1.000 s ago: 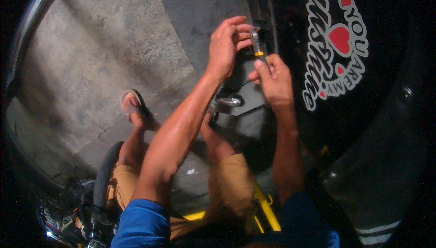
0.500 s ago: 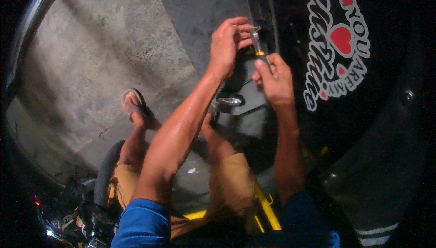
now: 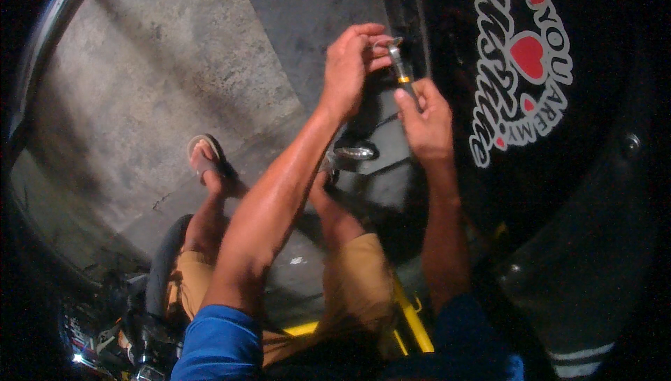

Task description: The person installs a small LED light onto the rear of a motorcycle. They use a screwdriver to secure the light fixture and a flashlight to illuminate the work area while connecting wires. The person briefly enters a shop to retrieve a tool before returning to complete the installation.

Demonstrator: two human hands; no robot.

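Observation:
My right hand is closed round the dark grip of what looks like a ratchet wrench, with a yellow band and a bright metal head pointing up and away. At that head, my left hand has its fingers bent, the tips meeting the metal. Whatever small piece lies between those fingertips is too small to make out. Both hands are beside a dark upright panel edge on the right.
A shiny metal oval part sits below my left wrist. On the right a dark panel carries a lettered sticker with red hearts. Yellow tubing runs near my knees. Concrete floor spreads at the left, with my sandalled foot on it.
The wrench head has tilted very slightly and both hands have shifted a little. My grip on the wrench is unchanged.

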